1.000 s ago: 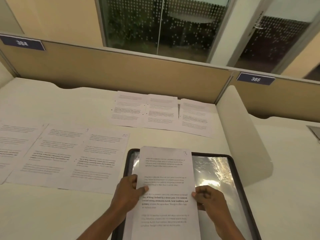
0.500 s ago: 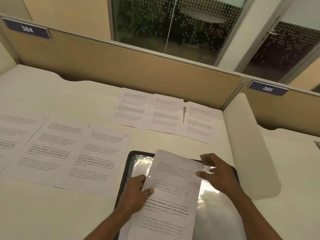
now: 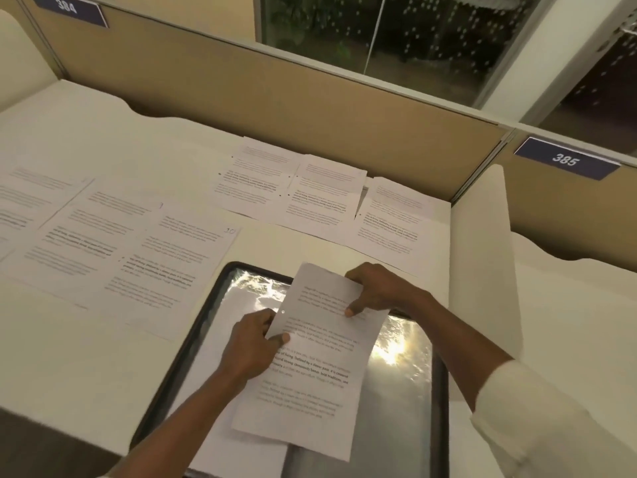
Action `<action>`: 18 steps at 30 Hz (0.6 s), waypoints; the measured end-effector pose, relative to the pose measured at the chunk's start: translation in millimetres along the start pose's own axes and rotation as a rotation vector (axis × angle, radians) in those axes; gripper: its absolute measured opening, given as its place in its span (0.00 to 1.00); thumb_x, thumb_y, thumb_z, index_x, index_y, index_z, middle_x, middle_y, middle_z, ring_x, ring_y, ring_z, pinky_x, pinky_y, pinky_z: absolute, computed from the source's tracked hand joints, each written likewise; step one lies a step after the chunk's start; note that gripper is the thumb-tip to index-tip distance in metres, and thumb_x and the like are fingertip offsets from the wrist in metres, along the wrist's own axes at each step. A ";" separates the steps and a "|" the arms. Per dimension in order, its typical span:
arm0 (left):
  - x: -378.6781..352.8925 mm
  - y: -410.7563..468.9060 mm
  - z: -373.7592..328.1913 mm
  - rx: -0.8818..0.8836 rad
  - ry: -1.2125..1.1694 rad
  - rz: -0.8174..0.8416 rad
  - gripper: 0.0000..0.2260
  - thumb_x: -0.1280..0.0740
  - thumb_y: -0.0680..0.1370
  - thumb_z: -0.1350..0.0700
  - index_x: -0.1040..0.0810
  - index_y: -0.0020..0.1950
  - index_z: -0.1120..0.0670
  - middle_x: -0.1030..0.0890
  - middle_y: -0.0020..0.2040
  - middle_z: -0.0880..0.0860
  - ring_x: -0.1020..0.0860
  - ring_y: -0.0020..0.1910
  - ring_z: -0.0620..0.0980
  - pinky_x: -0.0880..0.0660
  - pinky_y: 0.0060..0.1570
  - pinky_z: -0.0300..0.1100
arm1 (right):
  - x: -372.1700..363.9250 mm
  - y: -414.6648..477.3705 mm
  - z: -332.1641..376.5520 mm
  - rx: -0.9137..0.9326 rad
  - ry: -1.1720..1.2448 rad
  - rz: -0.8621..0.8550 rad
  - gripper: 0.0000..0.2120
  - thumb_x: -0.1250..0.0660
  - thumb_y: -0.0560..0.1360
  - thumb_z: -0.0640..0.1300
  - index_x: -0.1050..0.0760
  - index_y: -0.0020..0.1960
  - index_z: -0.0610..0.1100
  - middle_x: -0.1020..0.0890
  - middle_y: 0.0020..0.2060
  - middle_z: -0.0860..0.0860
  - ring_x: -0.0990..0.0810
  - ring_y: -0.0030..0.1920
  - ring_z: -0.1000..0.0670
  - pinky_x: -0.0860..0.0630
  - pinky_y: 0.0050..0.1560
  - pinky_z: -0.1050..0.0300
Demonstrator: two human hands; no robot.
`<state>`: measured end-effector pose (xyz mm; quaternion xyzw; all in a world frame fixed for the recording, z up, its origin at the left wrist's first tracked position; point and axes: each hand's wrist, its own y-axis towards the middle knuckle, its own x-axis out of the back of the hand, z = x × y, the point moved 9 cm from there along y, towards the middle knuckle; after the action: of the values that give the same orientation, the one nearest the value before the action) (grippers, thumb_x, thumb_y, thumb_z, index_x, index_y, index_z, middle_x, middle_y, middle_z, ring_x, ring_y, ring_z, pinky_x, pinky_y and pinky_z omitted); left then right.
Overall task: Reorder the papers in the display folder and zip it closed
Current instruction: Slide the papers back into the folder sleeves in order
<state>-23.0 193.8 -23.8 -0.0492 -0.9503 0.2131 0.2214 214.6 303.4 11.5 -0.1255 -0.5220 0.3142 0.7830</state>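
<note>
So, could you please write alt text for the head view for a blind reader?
A person's left hand pinches the left edge of a printed sheet and the right hand grips its top corner, above an open display folder on a pale desk. Other printed sheets lie in rows left and behind.

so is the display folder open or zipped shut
Open: the display folder lies flat, shiny sleeve exposed; left hand and right hand hold a sheet over it.

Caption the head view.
Left hand and right hand hold a sheet over the open folder, other pages spread on the desk.
</note>
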 end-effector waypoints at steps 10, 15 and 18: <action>-41.2 -38.8 -43.0 -0.001 0.549 -0.513 0.11 0.26 0.80 0.49 0.21 0.59 0.52 0.16 0.52 0.49 0.18 0.48 0.50 0.19 0.47 0.49 | 52.2 29.5 -59.8 0.050 -0.138 0.030 0.24 0.16 0.69 0.49 0.15 0.61 0.42 0.14 0.54 0.47 0.18 0.53 0.47 0.21 0.54 0.52; -123.2 -59.3 -48.3 -0.147 0.702 -0.401 0.10 0.26 0.78 0.48 0.21 0.53 0.52 0.20 0.50 0.50 0.20 0.50 0.55 0.21 0.46 0.50 | 95.9 43.5 -94.4 0.016 -0.180 -0.039 0.25 0.17 0.70 0.49 0.17 0.62 0.38 0.17 0.57 0.44 0.22 0.52 0.45 0.27 0.50 0.56; -179.1 -67.2 -42.8 -0.262 0.814 -0.299 0.12 0.24 0.75 0.46 0.18 0.48 0.53 0.19 0.53 0.55 0.20 0.53 0.58 0.18 0.51 0.54 | 119.0 49.0 -112.5 0.000 -0.207 -0.064 0.23 0.17 0.70 0.48 0.16 0.60 0.38 0.16 0.55 0.43 0.19 0.55 0.41 0.26 0.50 0.54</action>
<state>156.6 115.8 -32.0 -0.0187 -0.8014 0.0200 0.5975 328.5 430.1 26.1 -0.0755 -0.6039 0.3005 0.7344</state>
